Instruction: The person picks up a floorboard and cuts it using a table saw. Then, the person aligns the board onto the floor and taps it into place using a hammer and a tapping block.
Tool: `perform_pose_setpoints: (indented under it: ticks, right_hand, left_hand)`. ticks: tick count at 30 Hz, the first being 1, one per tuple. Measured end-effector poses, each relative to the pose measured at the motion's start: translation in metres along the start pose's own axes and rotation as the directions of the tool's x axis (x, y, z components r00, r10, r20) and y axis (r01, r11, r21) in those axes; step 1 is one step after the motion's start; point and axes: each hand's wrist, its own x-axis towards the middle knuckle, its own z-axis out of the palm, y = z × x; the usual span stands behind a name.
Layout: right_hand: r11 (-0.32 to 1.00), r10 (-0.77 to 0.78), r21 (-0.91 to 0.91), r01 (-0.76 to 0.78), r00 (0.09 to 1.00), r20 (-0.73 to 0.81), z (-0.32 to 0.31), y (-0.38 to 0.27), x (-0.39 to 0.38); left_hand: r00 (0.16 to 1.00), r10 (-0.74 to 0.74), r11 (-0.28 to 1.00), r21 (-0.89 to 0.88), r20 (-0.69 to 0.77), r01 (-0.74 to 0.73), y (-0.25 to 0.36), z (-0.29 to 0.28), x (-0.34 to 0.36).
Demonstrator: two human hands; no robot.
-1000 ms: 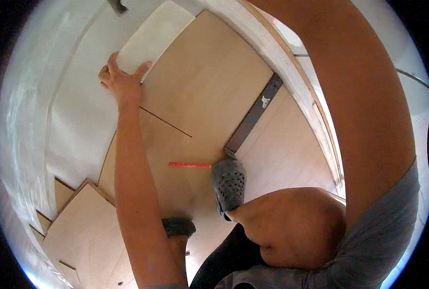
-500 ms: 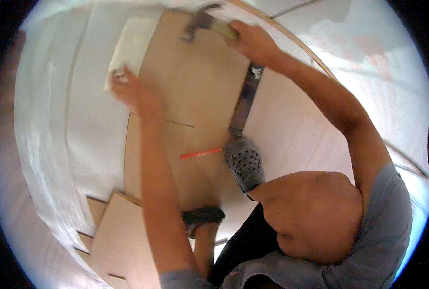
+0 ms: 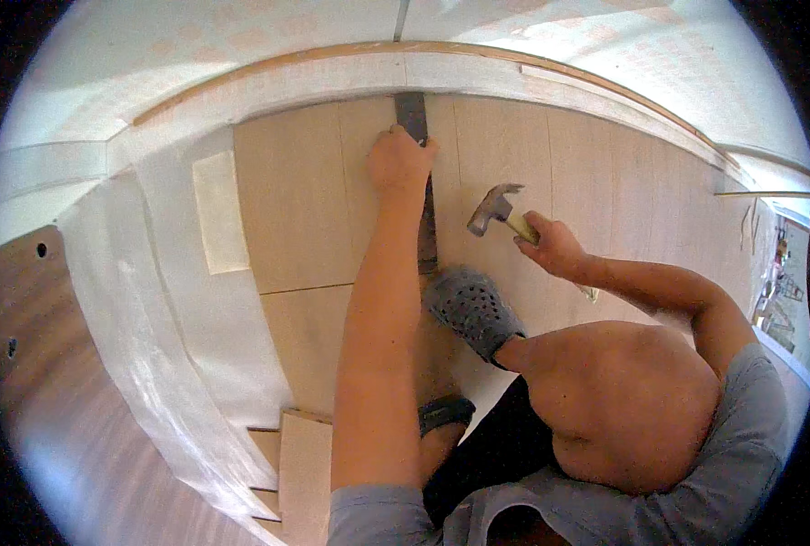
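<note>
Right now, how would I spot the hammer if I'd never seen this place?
Start with the floor of pale wood-look planks. Over it, right of the dark flat metal bar, the person's right hand grips the claw hammer by its yellowish handle. Its metal head with a curved claw sets it apart from that straight bar.

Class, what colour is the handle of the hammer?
The hammer handle is yellowish; it shows best in the head view.
</note>
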Motion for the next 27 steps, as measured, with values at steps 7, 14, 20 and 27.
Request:
perform_pose_setpoints:
  ticks: [7, 14, 20, 27]
  right_hand:
    - [0.983, -0.176, -0.017, 0.182, 0.969, 0.174, 0.016, -0.017, 0.024]
    - [0.940, -0.339, 0.035, 0.340, 0.914, 0.223, 0.032, -0.091, 0.058]
    - [0.898, -0.428, 0.308, 0.315, 0.787, 0.443, 0.027, -0.130, 0.078]
    - [0.828, -0.551, 0.164, 0.536, 0.725, 0.413, 0.045, -0.144, 0.100]
  left_hand:
    - [0.996, -0.085, 0.996, 0.029, 0.024, 0.085, -0.030, -0.026, 0.006]
    - [0.984, -0.178, 0.984, 0.015, 0.014, 0.178, -0.120, -0.065, 0.024]
    - [0.995, -0.084, 0.987, 0.141, 0.051, 0.077, -0.139, -0.082, 0.036]
    - [0.955, 0.066, 0.978, 0.169, 0.289, -0.118, -0.186, -0.073, 0.071]
